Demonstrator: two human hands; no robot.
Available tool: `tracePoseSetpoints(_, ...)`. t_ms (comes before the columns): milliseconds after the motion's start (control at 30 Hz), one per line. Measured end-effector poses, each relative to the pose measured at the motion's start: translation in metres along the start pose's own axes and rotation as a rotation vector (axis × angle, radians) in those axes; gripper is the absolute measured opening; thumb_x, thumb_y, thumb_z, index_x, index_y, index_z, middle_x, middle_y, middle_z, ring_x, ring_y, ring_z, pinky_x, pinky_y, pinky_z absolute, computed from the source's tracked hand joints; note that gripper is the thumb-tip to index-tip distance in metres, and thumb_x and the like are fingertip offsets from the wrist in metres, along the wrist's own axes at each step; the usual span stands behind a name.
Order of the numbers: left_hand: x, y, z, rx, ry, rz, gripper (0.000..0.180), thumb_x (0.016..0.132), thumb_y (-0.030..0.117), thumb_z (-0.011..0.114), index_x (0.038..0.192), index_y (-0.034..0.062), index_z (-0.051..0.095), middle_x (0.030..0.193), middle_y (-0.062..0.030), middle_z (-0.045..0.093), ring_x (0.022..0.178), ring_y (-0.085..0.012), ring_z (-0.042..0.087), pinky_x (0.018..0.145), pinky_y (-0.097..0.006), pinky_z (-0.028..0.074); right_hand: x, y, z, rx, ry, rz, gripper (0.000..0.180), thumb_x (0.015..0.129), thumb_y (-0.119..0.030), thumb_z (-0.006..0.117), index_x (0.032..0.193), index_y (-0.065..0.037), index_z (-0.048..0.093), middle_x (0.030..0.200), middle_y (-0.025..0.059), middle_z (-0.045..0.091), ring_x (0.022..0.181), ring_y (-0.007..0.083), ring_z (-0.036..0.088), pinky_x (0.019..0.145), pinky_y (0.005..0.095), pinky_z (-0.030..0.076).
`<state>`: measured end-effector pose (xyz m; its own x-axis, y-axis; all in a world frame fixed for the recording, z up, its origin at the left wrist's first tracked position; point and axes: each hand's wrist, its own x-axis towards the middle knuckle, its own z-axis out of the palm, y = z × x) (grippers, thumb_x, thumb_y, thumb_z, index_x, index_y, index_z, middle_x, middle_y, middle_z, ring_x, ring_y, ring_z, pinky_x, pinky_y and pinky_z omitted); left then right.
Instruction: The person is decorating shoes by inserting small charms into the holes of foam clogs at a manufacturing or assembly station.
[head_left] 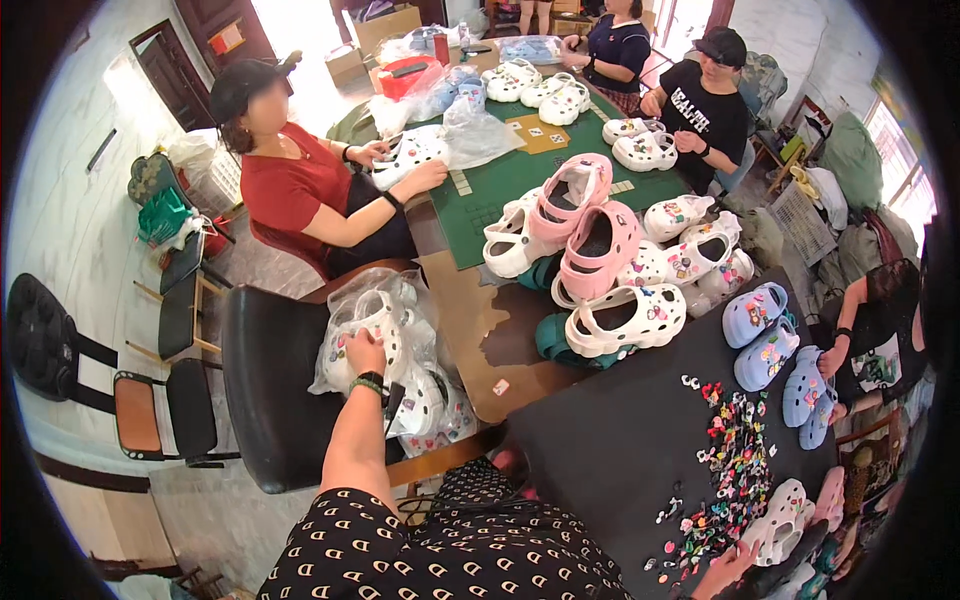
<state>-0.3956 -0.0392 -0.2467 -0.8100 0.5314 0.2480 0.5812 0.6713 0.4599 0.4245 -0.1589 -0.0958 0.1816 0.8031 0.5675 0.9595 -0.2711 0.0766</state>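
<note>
My left hand [365, 354] reaches out to a black chair and is closed on a white clog [374, 318] with colourful charms. That clog sits in a clear plastic bag [338, 372] with more white clogs [416, 402]. Low at the right, my right hand [726, 571] has its fingers on the end of another charm-decorated white clog [781, 522] on the black table; its grip is only partly visible. Beside that clog lies a spread of small multicoloured shoe charms [738, 455].
The black chair [262, 385] stands left of the black table [590, 440]. Pink clogs [600, 250] and white clogs [627, 320] are piled ahead. Blue clogs [766, 350] lie near a co-worker's hand [832, 360]. A person in red [310, 180] handles a white clog [412, 152] across the green table.
</note>
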Motion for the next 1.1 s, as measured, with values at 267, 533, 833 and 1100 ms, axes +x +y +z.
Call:
tracePoseSetpoints(267,-0.014,0.025,-0.106,-0.419,0.178,0.103,0.012,0.084,-0.002,0.063,0.084,0.0000,0.052,0.068,-0.0096,0.054,0.061,-0.0219,0.051,0.060,-0.034,0.044,0.024,-0.084,0.010,0.517,-0.235,0.007,0.013,0.088,0.003,0.053,0.099,0.001,0.058,0.131,0.0199,0.054,0.117,0.0357,0.053,0.094,0.0409,0.043)
tracePoseSetpoints(533,-0.060,0.168,-0.237,-0.601,-0.253,0.606,0.010,0.077,-0.010,0.061,0.082,-0.0014,0.064,0.098,-0.0154,0.072,0.067,-0.0142,0.061,0.066,-0.026,0.050,0.089,-0.216,-0.049,1.051,-0.458,-0.234,0.085,0.070,-0.028,0.085,0.139,-0.008,0.039,0.150,0.0245,0.028,0.138,0.0423,0.030,0.110,0.0490,0.030)
tracePoseSetpoints(833,-0.166,0.316,-0.207,-1.021,-0.949,1.204,0.020,0.076,-0.018,0.056,0.078,0.0025,0.056,0.111,-0.0245,0.068,0.095,-0.0323,0.071,0.074,-0.036,0.059,0.108,-0.190,-0.114,0.984,-0.554,-0.427,0.092,0.057,-0.025,0.090,0.137,-0.016,0.046,0.129,0.0184,0.047,0.130,0.0419,0.036,0.102,0.0520,0.034)
tracePoseSetpoints(1100,-0.258,0.413,-0.198,-1.032,-1.080,1.635,0.018,0.069,-0.016,0.059,0.078,0.0002,0.061,0.127,-0.0244,0.060,0.124,-0.0398,0.055,0.106,-0.045,0.042,0.028,-0.075,-0.156,0.784,-0.258,-0.237,0.058,0.057,-0.012,0.088,0.108,-0.015,0.059,0.116,0.0142,0.049,0.118,0.0398,0.043,0.096,0.0513,0.042)
